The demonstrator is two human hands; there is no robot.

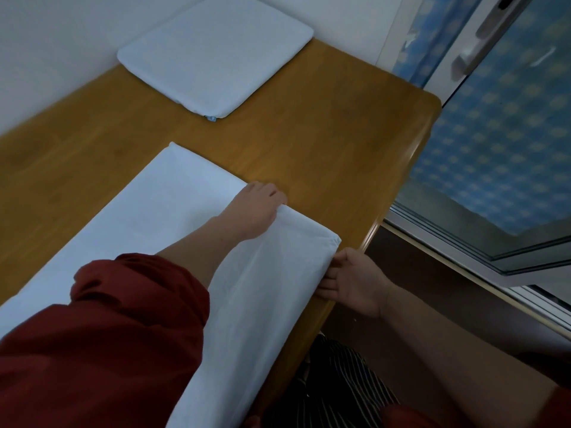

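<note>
The only label in sight is a small blue tab [212, 118] on the near edge of the white cushion [216, 54]; it is too small to read. That cushion lies flat at the far end of the wooden table [324, 125], against the white wall [46, 41] and well apart from your work. To your right are a window [509, 134] covered in blue patterned film and its grey handle [482, 35]. Your folded white cloth [173, 211] lies flat on the near half of the table. Its long axis runs from your body up and to the right, roughly in line with the table's right edge, and its short far end faces the far right corner. Your red sleeve [123, 329] lies over the near part of the cloth and hides it. Your left hand [256, 208] reaches across to the far end, its fingers curled over that edge and gripping it. Your right hand [349, 279] sits off the table's side near the cloth's right corner, palm turned up. Its fingertips are tucked under the cloth's edge and its thumb rests by the corner, pinching the fabric.
</note>
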